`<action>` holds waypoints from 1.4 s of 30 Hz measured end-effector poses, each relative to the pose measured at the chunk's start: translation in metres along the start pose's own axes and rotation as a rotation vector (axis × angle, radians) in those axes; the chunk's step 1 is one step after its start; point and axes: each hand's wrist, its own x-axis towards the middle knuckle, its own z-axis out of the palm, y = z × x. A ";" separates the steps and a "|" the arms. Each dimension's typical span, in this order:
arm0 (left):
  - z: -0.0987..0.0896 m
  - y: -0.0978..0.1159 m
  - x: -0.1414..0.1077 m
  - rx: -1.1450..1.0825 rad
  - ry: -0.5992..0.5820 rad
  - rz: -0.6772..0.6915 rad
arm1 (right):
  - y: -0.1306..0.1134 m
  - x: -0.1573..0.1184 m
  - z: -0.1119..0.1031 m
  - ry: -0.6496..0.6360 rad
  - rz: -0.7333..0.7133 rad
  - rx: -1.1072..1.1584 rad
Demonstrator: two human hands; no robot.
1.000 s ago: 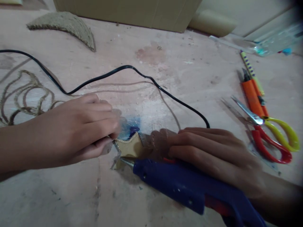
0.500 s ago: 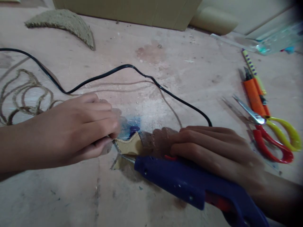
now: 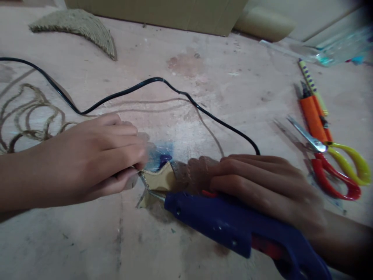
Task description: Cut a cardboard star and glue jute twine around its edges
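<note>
A small cardboard star (image 3: 159,179) with twine along its upper edge lies at the centre. My left hand (image 3: 107,155) is closed at the star's left side, pinching the twine's end or the star's tip; which one is hidden. My right hand (image 3: 262,182) lies over a blue glue gun (image 3: 210,221), its fingers bent and pointing left, with the star's right part in their shadow. Whether these fingers grip the gun or the star cannot be made out. The gun's metal nozzle touches the star's lower left edge.
Loose twine (image 3: 35,112) lies at the left. A black cable (image 3: 128,91) crosses behind the hands. A twine-covered crescent (image 3: 75,27) and a cardboard box (image 3: 163,13) are at the back. Scissors (image 3: 338,171), an orange cutter (image 3: 313,118) and a dotted pen (image 3: 311,83) lie right.
</note>
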 end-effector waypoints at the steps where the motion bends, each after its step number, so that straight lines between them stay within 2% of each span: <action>1: 0.000 0.000 0.000 0.001 -0.005 -0.006 | 0.001 0.000 0.002 0.038 -0.017 0.003; 3: -0.001 0.000 0.001 -0.001 -0.021 -0.026 | 0.002 0.001 0.007 0.108 -0.052 0.016; 6: -0.003 0.001 0.002 -0.015 -0.025 -0.035 | 0.002 0.001 0.010 0.127 -0.047 0.001; 11: -0.003 0.001 0.003 -0.024 -0.017 -0.033 | 0.000 0.000 0.009 0.118 -0.018 0.007; 24: -0.001 0.000 0.002 -0.037 -0.027 -0.010 | 0.004 0.002 0.010 0.113 -0.079 0.098; 28: 0.000 -0.001 0.001 -0.046 -0.017 -0.011 | 0.004 0.004 0.007 0.052 -0.091 0.131; 36: -0.001 -0.001 0.002 -0.041 -0.022 -0.026 | 0.004 0.002 0.003 0.011 -0.085 0.105; 42: -0.002 -0.001 0.001 -0.013 -0.021 -0.007 | 0.005 0.002 0.003 0.032 -0.107 0.146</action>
